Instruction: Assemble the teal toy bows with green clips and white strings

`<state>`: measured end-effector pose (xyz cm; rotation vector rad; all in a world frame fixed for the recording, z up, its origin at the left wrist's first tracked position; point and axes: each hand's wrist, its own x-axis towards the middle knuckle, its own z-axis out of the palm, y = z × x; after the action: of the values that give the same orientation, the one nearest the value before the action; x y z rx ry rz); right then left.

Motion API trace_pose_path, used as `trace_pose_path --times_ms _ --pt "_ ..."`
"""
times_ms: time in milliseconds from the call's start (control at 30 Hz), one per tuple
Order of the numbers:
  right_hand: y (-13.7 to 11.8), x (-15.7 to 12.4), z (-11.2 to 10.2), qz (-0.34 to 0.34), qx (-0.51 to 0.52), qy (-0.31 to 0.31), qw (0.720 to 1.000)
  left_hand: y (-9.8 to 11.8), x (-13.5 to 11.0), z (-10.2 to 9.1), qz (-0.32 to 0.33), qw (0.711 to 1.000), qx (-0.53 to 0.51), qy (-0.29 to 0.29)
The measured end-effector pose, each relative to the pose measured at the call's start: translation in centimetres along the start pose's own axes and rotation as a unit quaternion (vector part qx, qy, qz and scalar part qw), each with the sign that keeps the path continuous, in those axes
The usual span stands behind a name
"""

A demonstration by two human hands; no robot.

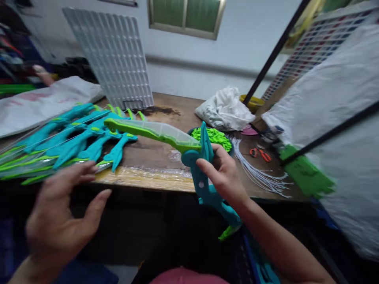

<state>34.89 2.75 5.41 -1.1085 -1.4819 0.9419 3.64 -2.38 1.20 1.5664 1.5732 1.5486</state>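
My right hand (223, 173) is closed around the teal middle of a plastic toy bow (199, 177). One bright green limb (154, 134) with a clear panel reaches up to the left, and a shorter green end shows below the hand. My left hand (65, 213) is empty, fingers and thumb apart, slightly blurred, near the table's front edge. Just beyond it lies a row of similar teal and green toy bows (79, 138), overlapping, with thin white strings across them. Behind the held bow, a round tub (232, 148) holds small green plastic parts (217, 136).
White cords (257, 169) lie fanned out on the right of the wooden table (142, 154), beside orange-handled pliers (260, 153). A white sack (226, 108) and a yellow container (251, 102) stand behind. Dark bars cross the right side. Another person's hand (44, 75) shows far left.
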Motion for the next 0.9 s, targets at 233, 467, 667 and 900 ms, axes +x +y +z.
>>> trace_pose_path --times_ms 233,467,667,900 --pt "-0.7 3.6 -0.3 0.048 0.141 -0.04 0.988 -1.3 -3.9 10.3 -0.127 0.925 -0.204 -0.294" --pt "-3.3 5.3 1.7 -0.059 0.096 -0.013 0.994 2.5 -3.6 17.2 -0.166 0.765 -0.491 -0.382" --pt "-7.8 7.4 1.0 -0.198 0.044 -0.017 0.979 5.7 0.0 16.0 -0.205 0.772 -0.496 -0.339" --pt "2.5 11.8 -7.8 -0.077 -0.373 -0.036 0.924 -0.2 3.2 9.9 -0.287 0.883 -0.338 -0.154"
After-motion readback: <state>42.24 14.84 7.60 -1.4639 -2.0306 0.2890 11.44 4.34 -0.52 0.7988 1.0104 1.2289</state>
